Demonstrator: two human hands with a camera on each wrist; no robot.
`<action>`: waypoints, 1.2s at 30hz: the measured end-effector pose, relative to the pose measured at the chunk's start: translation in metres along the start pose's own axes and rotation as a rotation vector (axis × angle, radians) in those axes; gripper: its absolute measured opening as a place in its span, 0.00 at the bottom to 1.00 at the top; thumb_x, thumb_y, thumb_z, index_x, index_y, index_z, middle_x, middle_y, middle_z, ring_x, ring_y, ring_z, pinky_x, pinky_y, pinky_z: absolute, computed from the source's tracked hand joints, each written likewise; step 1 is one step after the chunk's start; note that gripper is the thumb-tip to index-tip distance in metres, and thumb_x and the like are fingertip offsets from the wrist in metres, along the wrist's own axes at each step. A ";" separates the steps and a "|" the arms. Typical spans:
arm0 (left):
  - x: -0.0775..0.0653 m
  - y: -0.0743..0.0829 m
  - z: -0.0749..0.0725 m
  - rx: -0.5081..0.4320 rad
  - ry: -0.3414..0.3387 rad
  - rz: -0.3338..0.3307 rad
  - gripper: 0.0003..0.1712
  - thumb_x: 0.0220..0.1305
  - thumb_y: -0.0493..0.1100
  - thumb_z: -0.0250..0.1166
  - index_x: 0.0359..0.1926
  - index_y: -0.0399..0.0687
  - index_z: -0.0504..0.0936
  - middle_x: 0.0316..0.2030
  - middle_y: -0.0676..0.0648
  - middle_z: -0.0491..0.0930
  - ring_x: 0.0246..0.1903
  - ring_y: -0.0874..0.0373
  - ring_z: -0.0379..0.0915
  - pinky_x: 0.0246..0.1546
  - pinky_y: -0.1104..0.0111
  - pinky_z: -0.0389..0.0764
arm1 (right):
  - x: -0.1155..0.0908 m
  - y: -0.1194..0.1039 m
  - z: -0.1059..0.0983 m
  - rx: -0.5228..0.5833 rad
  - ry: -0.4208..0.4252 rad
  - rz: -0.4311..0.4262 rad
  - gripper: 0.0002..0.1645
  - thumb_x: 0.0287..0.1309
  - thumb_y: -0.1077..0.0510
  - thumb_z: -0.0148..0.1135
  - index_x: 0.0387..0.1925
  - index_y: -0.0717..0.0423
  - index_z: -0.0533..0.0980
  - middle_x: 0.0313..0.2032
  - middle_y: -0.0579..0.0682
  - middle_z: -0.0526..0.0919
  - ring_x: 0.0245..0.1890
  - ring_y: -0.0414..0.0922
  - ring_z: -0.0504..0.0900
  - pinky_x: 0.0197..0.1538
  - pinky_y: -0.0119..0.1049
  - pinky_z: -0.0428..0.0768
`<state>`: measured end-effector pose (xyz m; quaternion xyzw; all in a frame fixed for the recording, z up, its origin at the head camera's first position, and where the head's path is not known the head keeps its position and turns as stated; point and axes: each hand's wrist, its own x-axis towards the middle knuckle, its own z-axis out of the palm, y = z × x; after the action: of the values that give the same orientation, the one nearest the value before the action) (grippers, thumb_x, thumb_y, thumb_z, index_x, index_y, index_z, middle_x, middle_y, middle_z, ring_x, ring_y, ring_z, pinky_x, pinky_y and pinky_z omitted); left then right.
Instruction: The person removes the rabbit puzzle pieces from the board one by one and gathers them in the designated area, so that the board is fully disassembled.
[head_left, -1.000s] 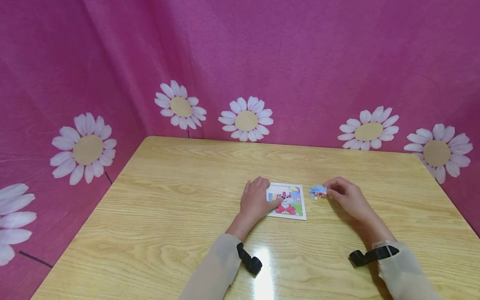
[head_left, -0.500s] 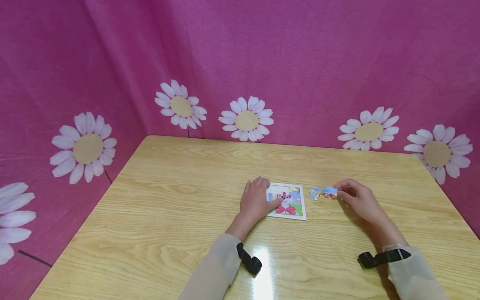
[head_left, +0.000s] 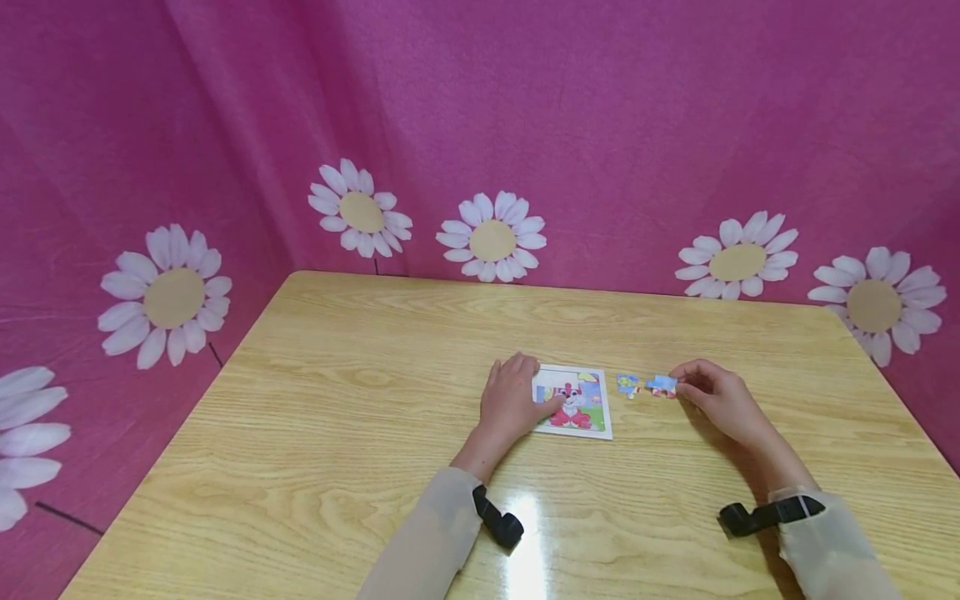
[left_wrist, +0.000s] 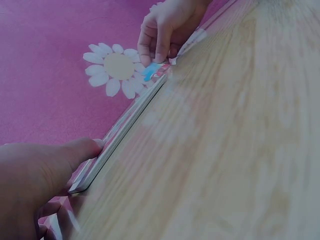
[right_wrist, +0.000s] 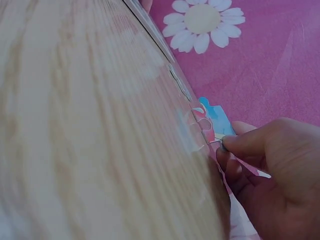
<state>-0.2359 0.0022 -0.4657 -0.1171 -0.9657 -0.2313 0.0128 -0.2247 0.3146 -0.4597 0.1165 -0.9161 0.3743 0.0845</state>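
A white-framed jigsaw puzzle board [head_left: 573, 408] with a red-and-white cartoon animal lies on the table. My left hand [head_left: 512, 400] grips its left side, the thumb on top of the picture and the fingers round the far left edge. In the left wrist view, the board [left_wrist: 120, 135] appears almost edge-on. To the right of it, my right hand [head_left: 716, 402] pinches a blue-and-red puzzle piece [head_left: 662, 385] between thumb and fingers. The right wrist view has this piece [right_wrist: 215, 117] tilted up at the fingertips. Another piece, blue and yellow [head_left: 627, 384], lies between the board and the held one.
The light wooden table [head_left: 337, 417] reaches back to a magenta curtain [head_left: 600, 125] printed with white daisies. Each wrist wears a black strap with a small camera, on the left [head_left: 498, 521] and on the right [head_left: 757, 515]. Light reflects off the table near the front.
My right hand has moved a little to the right with its pinched piece, which now stands apart from the blue-and-yellow one. The left hand and the board stay put.
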 end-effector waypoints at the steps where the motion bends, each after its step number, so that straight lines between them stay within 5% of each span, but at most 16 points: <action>1: 0.000 0.000 0.000 0.001 0.001 -0.001 0.38 0.58 0.66 0.66 0.61 0.49 0.72 0.61 0.50 0.74 0.66 0.57 0.65 0.78 0.57 0.52 | 0.001 0.000 0.000 -0.005 0.001 -0.002 0.06 0.64 0.68 0.59 0.42 0.65 0.78 0.36 0.56 0.83 0.31 0.24 0.73 0.34 0.16 0.73; 28: 0.001 0.000 0.000 0.018 0.009 0.008 0.37 0.58 0.66 0.66 0.59 0.48 0.72 0.57 0.52 0.74 0.62 0.58 0.67 0.77 0.57 0.53 | 0.012 0.002 -0.003 -0.069 -0.112 -0.012 0.07 0.64 0.67 0.58 0.44 0.65 0.76 0.40 0.60 0.81 0.35 0.24 0.69 0.38 0.16 0.70; 36: 0.000 0.000 -0.001 0.019 0.007 0.006 0.36 0.58 0.66 0.66 0.59 0.48 0.72 0.58 0.52 0.74 0.64 0.58 0.66 0.77 0.57 0.53 | 0.012 -0.001 0.001 -0.095 -0.030 -0.060 0.08 0.62 0.67 0.61 0.43 0.64 0.76 0.37 0.57 0.79 0.31 0.26 0.68 0.30 0.21 0.71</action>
<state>-0.2359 0.0017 -0.4643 -0.1189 -0.9675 -0.2223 0.0178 -0.2361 0.3116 -0.4571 0.1453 -0.9301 0.3257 0.0872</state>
